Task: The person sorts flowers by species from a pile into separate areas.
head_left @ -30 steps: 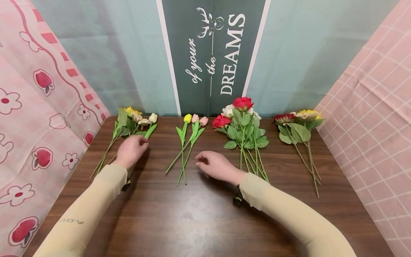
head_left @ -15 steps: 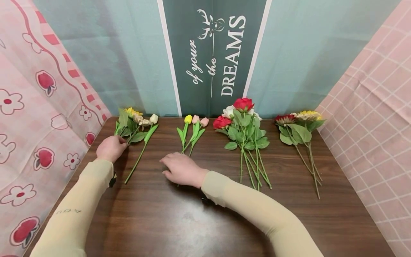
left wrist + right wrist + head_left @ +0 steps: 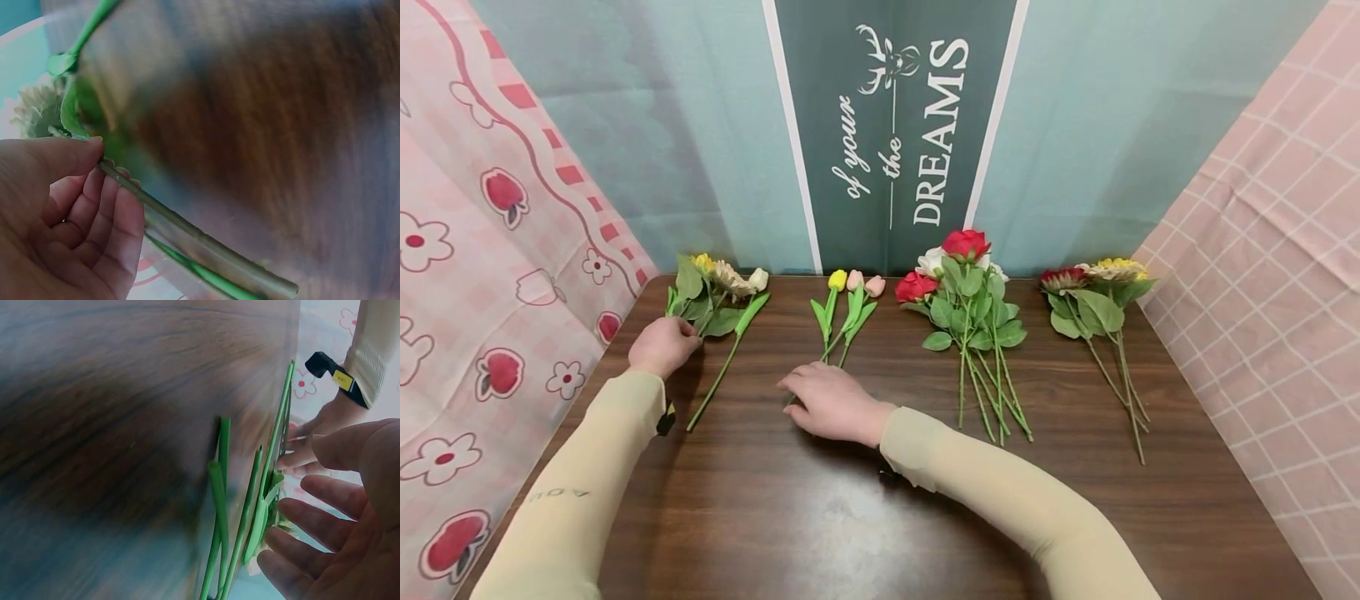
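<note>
At the table's left, my left hand (image 3: 662, 346) pinches an olive-green stem (image 3: 200, 235) between thumb and fingers. A beige flower (image 3: 728, 277) lies at the top of this bunch, beside a yellow flower (image 3: 703, 262) and broad leaves. To their right is a white tulip (image 3: 758, 280) with a long green stem. My right hand (image 3: 835, 406) hovers over the lower stems of the yellow tulip (image 3: 837, 281) and two pink tulips (image 3: 875, 287), hiding the stem ends in the head view. In the right wrist view its fingers are spread and apart from the green stems (image 3: 215, 544).
Red roses (image 3: 966, 244) and white roses lie in a bunch right of the tulips. Farther right lie a dark red flower (image 3: 1063, 279) and cream-yellow flowers (image 3: 1116, 268). Cloth curtains stand behind and at both sides of the brown wooden table (image 3: 760, 517).
My left hand has moved left from beside the white tulip to the beige flower's stem, and that flower has shifted slightly. My right hand has swept left over the tulip stems.
</note>
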Tool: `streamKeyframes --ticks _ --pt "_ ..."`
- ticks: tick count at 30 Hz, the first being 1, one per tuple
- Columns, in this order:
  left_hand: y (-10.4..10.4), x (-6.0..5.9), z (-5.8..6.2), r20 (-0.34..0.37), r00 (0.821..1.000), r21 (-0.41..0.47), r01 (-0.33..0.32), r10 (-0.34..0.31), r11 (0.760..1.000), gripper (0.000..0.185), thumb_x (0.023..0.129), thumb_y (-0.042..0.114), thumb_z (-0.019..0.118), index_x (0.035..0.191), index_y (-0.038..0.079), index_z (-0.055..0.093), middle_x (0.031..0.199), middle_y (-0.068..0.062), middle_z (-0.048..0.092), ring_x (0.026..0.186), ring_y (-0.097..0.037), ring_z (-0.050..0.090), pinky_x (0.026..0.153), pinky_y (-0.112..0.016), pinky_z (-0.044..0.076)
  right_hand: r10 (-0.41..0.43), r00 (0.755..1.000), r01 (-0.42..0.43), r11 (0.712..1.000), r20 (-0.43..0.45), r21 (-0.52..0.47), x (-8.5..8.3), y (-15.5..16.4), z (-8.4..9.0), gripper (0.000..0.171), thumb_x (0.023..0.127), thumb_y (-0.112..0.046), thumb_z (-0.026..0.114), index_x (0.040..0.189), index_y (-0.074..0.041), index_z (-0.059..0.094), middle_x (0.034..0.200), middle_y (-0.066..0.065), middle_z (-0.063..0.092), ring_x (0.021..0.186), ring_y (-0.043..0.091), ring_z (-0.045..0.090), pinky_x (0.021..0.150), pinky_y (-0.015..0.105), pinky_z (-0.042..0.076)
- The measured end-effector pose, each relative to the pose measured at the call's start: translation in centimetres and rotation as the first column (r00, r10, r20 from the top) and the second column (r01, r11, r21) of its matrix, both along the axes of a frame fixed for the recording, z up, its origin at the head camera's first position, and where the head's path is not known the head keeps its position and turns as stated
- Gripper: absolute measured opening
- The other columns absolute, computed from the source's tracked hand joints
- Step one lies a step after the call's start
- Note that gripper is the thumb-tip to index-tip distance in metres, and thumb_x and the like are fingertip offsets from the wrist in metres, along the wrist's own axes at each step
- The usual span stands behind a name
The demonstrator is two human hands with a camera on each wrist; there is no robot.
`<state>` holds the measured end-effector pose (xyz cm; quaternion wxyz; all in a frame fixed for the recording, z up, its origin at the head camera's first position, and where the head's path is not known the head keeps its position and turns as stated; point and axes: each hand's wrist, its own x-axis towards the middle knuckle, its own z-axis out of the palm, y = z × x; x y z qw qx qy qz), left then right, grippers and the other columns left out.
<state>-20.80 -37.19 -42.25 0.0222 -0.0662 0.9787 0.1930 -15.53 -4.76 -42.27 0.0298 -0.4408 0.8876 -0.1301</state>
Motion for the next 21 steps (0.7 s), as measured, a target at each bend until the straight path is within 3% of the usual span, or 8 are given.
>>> streamKeyframes --ticks 9,15,19,21 --pt "0.5 0.6 2.3 -0.053 0.998 0.086 0.022 -0.018 0.996 0.031 0.097 0.027 0.064 0.11 0.0 0.071 0.109 -0.023 0.07 0.089 -0.035 0.064 0.071 -0.05 0.051 -0.035 0.998 0.038 0.998 0.053 -0.048 -0.7 2.9 0.1 0.038 0.104 -0.03 0.06 0.138 -0.012 0.063 0.134 0.002 0.064 0.129 0.02 0.055 0.113 0.033 0.039" --pt "2.4 0.9 3.7 -0.099 0.994 0.165 0.065 -0.049 0.984 0.03 0.1 0.024 0.065 0.11 -0.004 0.071 0.109 -0.024 0.069 0.091 -0.034 0.062 0.076 -0.048 0.049 -0.067 0.993 0.077 0.991 0.093 -0.111 -0.8 5.0 0.0 0.037 0.104 -0.028 0.062 0.136 -0.01 0.065 0.133 0.004 0.065 0.128 0.022 0.056 0.112 0.035 0.04" --pt "5.0 0.9 4.7 -0.11 0.991 0.273 0.1 -0.072 0.957 0.03 0.101 0.023 0.064 0.113 -0.004 0.07 0.104 -0.023 0.07 0.084 -0.028 0.064 0.07 -0.037 0.051 -0.099 0.988 0.118 0.978 0.12 -0.17 -0.7 6.5 0.1 0.036 0.103 -0.026 0.063 0.135 -0.01 0.066 0.133 0.003 0.066 0.128 0.022 0.056 0.11 0.036 0.043" --pt "6.6 0.9 5.1 -0.096 0.992 0.35 0.114 -0.086 0.93 0.031 0.101 0.023 0.065 0.117 -0.003 0.069 0.106 -0.022 0.07 0.081 -0.025 0.066 0.069 -0.032 0.054 -0.122 0.982 0.15 0.968 0.142 -0.203 -0.6 7.3 0.1 0.035 0.103 -0.026 0.062 0.134 -0.011 0.066 0.133 0.002 0.066 0.129 0.021 0.057 0.109 0.037 0.044"
